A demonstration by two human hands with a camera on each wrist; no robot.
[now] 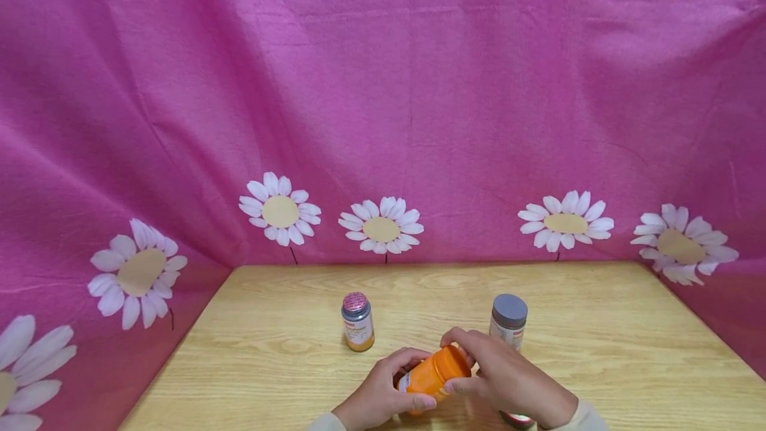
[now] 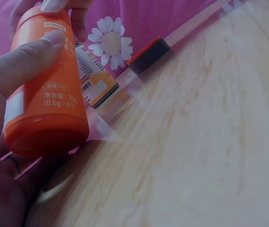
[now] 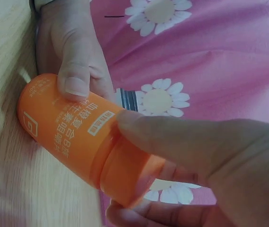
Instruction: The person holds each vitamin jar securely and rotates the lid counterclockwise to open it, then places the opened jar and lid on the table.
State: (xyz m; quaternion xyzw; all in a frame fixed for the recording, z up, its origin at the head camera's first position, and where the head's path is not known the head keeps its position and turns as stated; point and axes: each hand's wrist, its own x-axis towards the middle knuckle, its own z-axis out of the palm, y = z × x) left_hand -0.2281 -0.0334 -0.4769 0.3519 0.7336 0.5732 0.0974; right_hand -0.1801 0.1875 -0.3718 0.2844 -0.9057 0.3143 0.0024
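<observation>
An orange supplement bottle (image 1: 426, 379) with white Chinese print is tilted between the two hands, its orange cap (image 1: 451, 362) toward the upper right. The left hand (image 1: 383, 388) grips the bottle's body, thumb across its side, as the left wrist view also shows. Around the cap, the thumb and fingers of the right hand (image 1: 509, 378) hold on; in the right wrist view that cap (image 3: 127, 172) sits on the bottle. Behind the right hand stands a bottle with a grey cap (image 1: 510, 311), its lower part hidden. A small bottle with a pink foil-like top (image 1: 358, 324) stands left of centre.
A pale wooden tabletop (image 1: 269, 338) lies beneath everything. Pink cloth (image 1: 419, 118) with daisies surrounds its back and sides. Under the right wrist, a partly hidden dark object with a red rim (image 1: 517, 420) shows. A dark, red-topped object (image 2: 148, 54) lies in the left wrist view.
</observation>
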